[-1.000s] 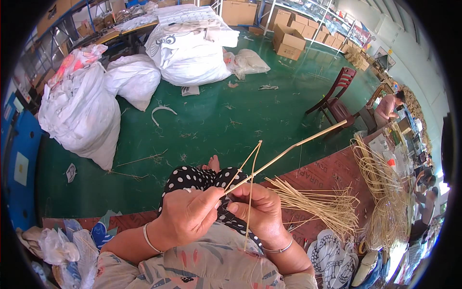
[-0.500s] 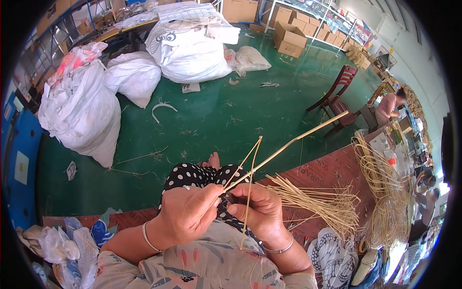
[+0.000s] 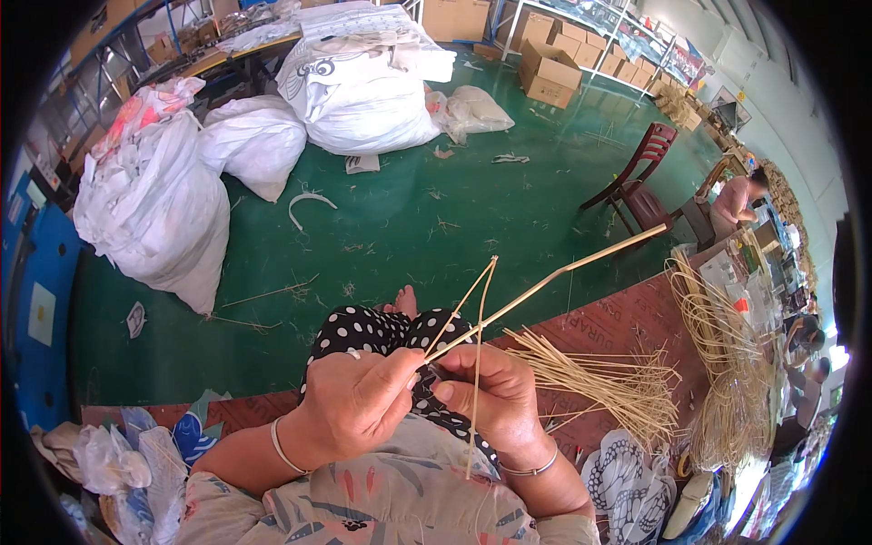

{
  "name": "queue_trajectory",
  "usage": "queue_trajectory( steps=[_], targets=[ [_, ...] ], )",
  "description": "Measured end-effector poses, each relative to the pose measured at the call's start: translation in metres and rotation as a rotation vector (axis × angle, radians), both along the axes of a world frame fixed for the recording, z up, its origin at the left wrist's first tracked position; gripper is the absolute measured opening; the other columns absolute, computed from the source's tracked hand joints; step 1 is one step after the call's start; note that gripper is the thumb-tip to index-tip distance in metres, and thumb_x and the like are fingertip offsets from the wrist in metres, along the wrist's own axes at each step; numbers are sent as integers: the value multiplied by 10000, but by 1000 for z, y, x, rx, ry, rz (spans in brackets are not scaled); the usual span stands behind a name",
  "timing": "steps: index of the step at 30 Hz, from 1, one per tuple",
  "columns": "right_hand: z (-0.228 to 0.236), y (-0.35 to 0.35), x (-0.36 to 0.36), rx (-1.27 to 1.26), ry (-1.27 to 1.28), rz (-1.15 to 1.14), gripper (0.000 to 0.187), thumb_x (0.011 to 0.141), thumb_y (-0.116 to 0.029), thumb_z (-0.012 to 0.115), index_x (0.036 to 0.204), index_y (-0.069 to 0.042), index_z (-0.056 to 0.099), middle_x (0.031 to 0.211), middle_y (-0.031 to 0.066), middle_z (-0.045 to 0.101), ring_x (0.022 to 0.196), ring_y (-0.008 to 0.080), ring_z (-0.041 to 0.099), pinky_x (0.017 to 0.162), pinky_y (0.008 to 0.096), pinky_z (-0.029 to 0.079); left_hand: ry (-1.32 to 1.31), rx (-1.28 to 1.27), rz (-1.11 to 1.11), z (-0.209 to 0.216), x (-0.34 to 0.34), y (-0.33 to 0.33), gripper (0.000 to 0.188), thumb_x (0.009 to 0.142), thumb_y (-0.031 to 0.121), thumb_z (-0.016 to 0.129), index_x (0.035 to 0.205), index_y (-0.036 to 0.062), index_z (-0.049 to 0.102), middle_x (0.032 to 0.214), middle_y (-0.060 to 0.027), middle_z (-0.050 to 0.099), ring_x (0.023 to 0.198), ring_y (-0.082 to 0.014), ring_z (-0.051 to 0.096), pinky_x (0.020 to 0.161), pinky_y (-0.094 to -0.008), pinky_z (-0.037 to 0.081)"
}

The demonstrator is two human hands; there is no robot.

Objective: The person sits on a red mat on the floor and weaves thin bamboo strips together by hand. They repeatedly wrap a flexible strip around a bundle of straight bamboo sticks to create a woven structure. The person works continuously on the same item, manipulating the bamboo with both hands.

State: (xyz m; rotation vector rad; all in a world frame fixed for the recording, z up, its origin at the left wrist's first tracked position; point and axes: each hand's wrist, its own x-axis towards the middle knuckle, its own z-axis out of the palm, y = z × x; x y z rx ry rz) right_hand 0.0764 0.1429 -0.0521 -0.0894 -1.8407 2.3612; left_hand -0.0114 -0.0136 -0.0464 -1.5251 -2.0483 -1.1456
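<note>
My left hand (image 3: 359, 400) is closed, its thumb and forefinger pinching the lower end of a pale bamboo strip (image 3: 581, 262). The strip slants up and away to the right, with a slight bend partway along. A thinner strip (image 3: 475, 391), folded sharply at its top, crosses it; one leg runs down to my left fingertips, the other hangs across the front of my right hand (image 3: 500, 395). That hand is also closed, thumb against curled fingers, close beside the left fingertips. Something small and dark shows between its fingers, too hidden to name.
A bundle of cut strips (image 3: 595, 381) lies to the right on a reddish-brown board (image 3: 581, 329), beside long coiled strips (image 3: 727, 363). Plastic-wrapped pieces (image 3: 118, 459) lie at lower left. Farther off are white sacks (image 3: 159, 204), a dark red chair (image 3: 640, 182) and people (image 3: 731, 200) at work.
The bamboo strip's far end has dipped slightly and moved right. The hanging leg of the folded strip has shifted a little right and down. Both hands stay close together and closed.
</note>
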Motion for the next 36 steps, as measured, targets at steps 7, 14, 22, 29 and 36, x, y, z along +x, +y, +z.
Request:
queue_trajectory(
  steps=[7, 14, 22, 29, 36],
  targets=[
    [0, -3, 0, -27, -23, -23, 232, 753, 70, 613, 978, 25, 583, 863, 11, 595, 756, 50, 534, 663, 184, 462, 30, -11, 18, -1, -1, 1, 296, 679, -62, 574, 967, -11, 532, 602, -59, 551, 436, -186, 518, 393, -284, 380],
    [-2, -5, -3, 81, 4, -55, 192, 754, 62, 612, 941, 26, 582, 810, 8, 582, 716, 45, 524, 616, 183, 448, 58, -16, 28, -3, -1, -2, 282, 687, -54, 576, 963, -20, 535, 595, -61, 539, 427, -184, 496, 389, -289, 355],
    [-1, -7, -3, 149, 10, -122, 148, 749, 47, 622, 889, 17, 583, 778, 11, 578, 687, 47, 518, 603, 185, 442, 63, -2, 38, -1, -1, 0, 263, 695, -49, 569, 955, -23, 541, 573, -67, 512, 409, -196, 461, 393, -299, 331],
    [-1, -8, -4, 140, 31, -96, 210, 730, 55, 640, 918, 9, 560, 770, 4, 574, 686, 44, 510, 603, 189, 441, -28, -40, 26, 2, -1, -1, 243, 727, -50, 555, 967, -23, 539, 623, -90, 540, 452, -188, 502, 427, -272, 370],
    [0, -12, -9, -65, 81, -189, 261, 687, 37, 695, 905, -15, 561, 761, -25, 565, 634, 16, 471, 550, 160, 413, -354, 172, -62, -4, 2, 5, 218, 751, -40, 560, 965, -15, 527, 644, -107, 560, 472, -206, 522, 431, -262, 383]
  ],
)
